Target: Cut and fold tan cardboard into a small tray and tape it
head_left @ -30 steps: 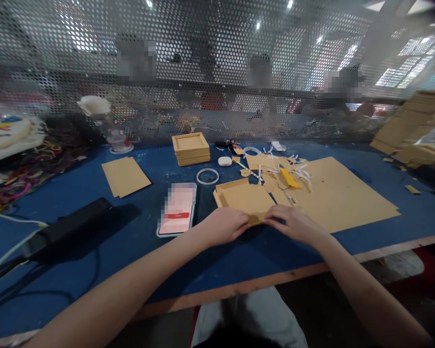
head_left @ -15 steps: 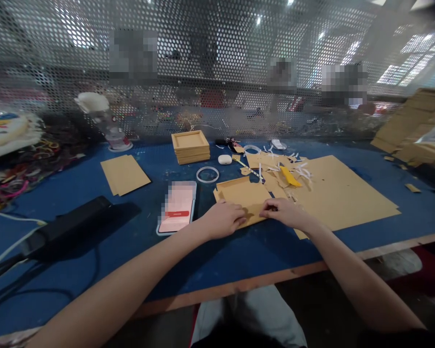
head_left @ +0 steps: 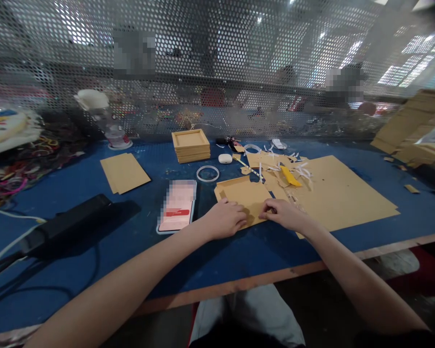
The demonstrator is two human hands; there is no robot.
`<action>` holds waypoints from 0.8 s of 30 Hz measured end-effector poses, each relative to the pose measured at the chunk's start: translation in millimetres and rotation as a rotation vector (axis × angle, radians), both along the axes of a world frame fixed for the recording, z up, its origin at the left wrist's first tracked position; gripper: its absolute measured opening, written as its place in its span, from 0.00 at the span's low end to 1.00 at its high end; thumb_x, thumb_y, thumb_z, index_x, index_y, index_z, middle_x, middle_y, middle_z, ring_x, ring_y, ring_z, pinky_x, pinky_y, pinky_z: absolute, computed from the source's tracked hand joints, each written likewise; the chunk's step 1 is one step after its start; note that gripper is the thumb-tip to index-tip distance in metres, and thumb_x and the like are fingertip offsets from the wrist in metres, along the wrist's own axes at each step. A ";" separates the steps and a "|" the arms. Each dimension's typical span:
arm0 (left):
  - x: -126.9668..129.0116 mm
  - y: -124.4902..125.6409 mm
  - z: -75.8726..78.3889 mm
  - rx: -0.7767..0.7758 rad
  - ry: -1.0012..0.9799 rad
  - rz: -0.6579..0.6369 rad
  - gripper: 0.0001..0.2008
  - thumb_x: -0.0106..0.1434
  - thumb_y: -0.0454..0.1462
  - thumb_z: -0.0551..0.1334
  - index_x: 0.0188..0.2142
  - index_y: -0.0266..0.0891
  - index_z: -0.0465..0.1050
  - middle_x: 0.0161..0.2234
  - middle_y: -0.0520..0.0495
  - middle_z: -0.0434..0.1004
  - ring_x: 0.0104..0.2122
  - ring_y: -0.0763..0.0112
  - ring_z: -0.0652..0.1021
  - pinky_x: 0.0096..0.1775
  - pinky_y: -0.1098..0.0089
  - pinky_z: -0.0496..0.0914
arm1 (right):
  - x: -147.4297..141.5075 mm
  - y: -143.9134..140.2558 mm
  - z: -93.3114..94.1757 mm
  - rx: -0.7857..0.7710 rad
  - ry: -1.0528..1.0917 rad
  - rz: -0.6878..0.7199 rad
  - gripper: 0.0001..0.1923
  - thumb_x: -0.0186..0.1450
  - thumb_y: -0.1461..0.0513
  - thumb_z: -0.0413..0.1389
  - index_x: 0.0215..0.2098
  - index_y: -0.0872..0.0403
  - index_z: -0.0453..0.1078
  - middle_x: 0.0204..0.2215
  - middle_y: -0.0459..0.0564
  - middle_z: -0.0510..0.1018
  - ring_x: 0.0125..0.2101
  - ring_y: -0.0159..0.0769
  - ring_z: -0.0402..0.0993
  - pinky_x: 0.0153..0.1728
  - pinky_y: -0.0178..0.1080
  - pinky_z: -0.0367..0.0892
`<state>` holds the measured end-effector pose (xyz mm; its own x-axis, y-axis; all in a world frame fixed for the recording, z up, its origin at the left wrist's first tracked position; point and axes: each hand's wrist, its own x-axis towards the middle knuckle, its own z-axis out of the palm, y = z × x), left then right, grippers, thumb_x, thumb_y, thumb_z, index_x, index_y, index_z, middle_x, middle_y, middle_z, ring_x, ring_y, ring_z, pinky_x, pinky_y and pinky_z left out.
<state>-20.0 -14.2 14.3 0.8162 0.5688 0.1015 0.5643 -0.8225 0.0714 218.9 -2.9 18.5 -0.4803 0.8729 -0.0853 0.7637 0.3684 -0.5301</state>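
Note:
A brown cardboard piece (head_left: 244,191) lies on the blue table in front of me, its far edge folded up and small flaps at its left side. My left hand (head_left: 227,217) rests over its near left part, fingers bent together and gripping the near edge. At the near right corner, my right hand (head_left: 279,211) pinches the same piece between thumb and curled fingers. A phone (head_left: 177,207) with a lit screen lies left of my left hand. Beyond the piece sits a roll of clear tape (head_left: 208,174).
Stacked shallow cardboard trays (head_left: 191,146) stand at the back, beside a white earbud case (head_left: 225,158). Flat sheets (head_left: 125,173) lie left, a large sheet (head_left: 344,193) right. Paper scraps surround a yellow strip (head_left: 290,177). A black power adapter (head_left: 67,224) is left; a perforated screen (head_left: 217,63) stands behind.
Both hands stay on the cardboard piece with barely any movement. The right fingers have shifted very slightly at its corner.

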 end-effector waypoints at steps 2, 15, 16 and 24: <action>-0.4 0.7 -0.8 0.012 -0.007 -0.015 0.13 0.70 0.40 0.52 0.36 0.40 0.74 0.38 0.48 0.77 0.39 0.66 0.74 0.36 0.66 0.59 | 0.8 -0.3 -0.9 0.011 -0.007 0.010 0.11 0.63 0.55 0.55 0.30 0.54 0.70 0.29 0.47 0.75 0.30 0.35 0.68 0.31 0.35 0.59; -1.5 5.1 -4.0 0.078 0.006 -0.098 0.13 0.70 0.40 0.52 0.35 0.40 0.73 0.36 0.49 0.77 0.36 0.67 0.74 0.35 0.66 0.58 | 2.9 -1.5 -2.9 0.053 -0.031 0.041 0.10 0.65 0.56 0.54 0.32 0.54 0.70 0.31 0.49 0.75 0.32 0.37 0.69 0.34 0.37 0.60; -1.8 5.1 -3.9 0.076 0.002 -0.101 0.13 0.70 0.39 0.52 0.35 0.40 0.73 0.36 0.49 0.77 0.36 0.67 0.74 0.35 0.66 0.58 | 4.9 0.6 -2.2 0.040 -0.026 0.033 0.11 0.65 0.55 0.55 0.32 0.54 0.70 0.30 0.48 0.75 0.31 0.36 0.69 0.32 0.36 0.60; -3.5 5.5 -5.1 0.049 -0.015 -0.101 0.14 0.70 0.40 0.51 0.34 0.39 0.73 0.36 0.49 0.76 0.38 0.67 0.74 0.38 0.67 0.59 | 21.2 13.3 -1.0 -0.002 -0.021 -0.021 0.13 0.62 0.53 0.56 0.31 0.54 0.73 0.26 0.46 0.76 0.28 0.34 0.70 0.28 0.34 0.59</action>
<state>-23.6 -8.6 9.2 0.8674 0.4775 0.1400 0.4772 -0.8780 0.0378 240.0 10.5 17.5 -0.4602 0.8825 -0.0967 0.7822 0.3515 -0.5144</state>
